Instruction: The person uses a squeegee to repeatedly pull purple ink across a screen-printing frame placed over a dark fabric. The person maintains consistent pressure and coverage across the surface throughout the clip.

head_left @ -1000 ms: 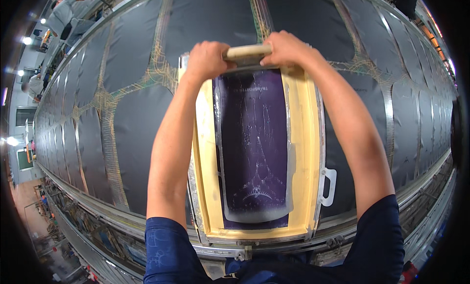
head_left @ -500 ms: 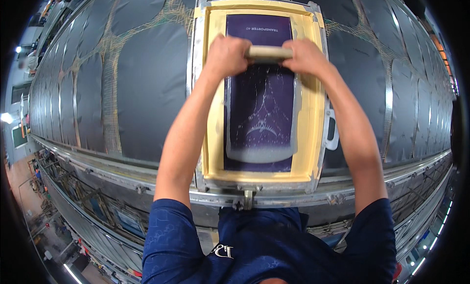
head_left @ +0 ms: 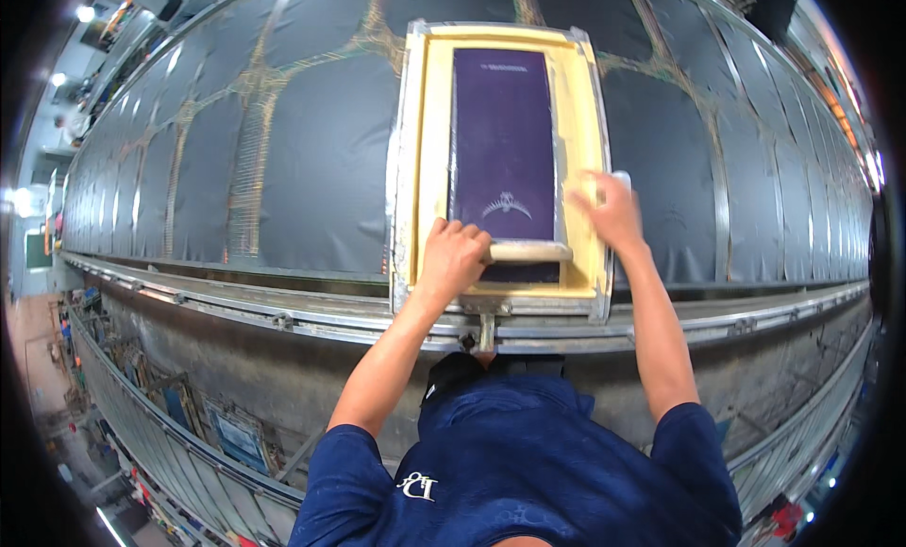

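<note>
My left hand [head_left: 455, 259] is closed round the left end of a squeegee [head_left: 530, 252] with a pale bar-shaped handle. The squeegee lies crosswise near the close end of a printing screen [head_left: 404, 160]. Inside the screen's metal frame, yellow tape borders a long dark purple mesh window [head_left: 500, 136] with a pale curved emblem and small lettering. My right hand [head_left: 612, 212] is off the squeegee, over the frame's right edge beside a white side handle [head_left: 621, 180]. Its fingers look apart and are smeared by motion; I see nothing held in them.
Dark sheets [head_left: 326, 160] cover the long table under and around the screen, with yellowish criss-cross lines between them. A metal rail [head_left: 311, 325] runs along the near table edge. Racks with framed panels [head_left: 236, 438] stand below at left.
The squeegee has come from the far part of the mesh to its near end. My right hand has let go of it and moved to the frame's right side. The wet streaks are gone.
</note>
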Demonstrator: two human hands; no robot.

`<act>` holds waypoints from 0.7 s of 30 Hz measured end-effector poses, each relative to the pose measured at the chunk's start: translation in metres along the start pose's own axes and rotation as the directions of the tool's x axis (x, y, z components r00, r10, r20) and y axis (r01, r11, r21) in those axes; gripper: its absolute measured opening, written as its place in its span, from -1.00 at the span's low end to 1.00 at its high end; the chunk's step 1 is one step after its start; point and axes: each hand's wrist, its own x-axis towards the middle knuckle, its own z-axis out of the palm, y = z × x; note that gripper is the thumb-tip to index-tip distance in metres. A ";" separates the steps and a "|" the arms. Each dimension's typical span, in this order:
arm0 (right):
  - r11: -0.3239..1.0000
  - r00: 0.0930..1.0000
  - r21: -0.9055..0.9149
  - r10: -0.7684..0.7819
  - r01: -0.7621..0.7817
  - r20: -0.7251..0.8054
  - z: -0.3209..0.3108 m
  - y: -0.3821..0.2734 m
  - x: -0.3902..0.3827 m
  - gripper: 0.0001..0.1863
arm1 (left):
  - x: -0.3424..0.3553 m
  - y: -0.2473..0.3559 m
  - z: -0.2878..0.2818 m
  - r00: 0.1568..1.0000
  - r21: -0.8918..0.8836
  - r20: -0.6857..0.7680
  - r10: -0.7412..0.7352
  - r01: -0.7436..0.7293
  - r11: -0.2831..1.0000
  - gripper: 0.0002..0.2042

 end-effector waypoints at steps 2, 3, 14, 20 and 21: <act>0.985 0.912 -0.134 0.046 -0.109 -0.408 -0.001 0.065 0.027 -0.55 | 0.004 -0.002 0.004 0.996 0.005 -0.040 0.076 -0.076 0.997 -0.80; 0.942 0.864 -0.075 0.264 -0.326 -0.428 0.008 0.097 0.035 -0.62 | 0.007 -0.005 0.008 0.990 0.028 -0.064 0.123 -0.122 0.992 -0.80; 0.926 0.900 0.312 0.311 -0.215 -0.305 -0.009 0.062 0.034 -0.72 | -0.025 -0.021 -0.022 0.997 -0.141 -0.080 0.004 -0.016 0.990 -0.87; 0.959 0.912 0.279 0.166 -0.060 -0.376 0.092 -0.004 0.050 -0.75 | -0.069 -0.117 -0.054 0.994 -0.064 -0.055 -0.092 0.088 0.994 -0.78; 0.924 0.908 0.357 0.258 -0.133 -0.330 0.121 -0.035 0.047 -0.75 | -0.083 -0.145 -0.065 0.994 -0.044 -0.044 -0.104 0.102 0.994 -0.76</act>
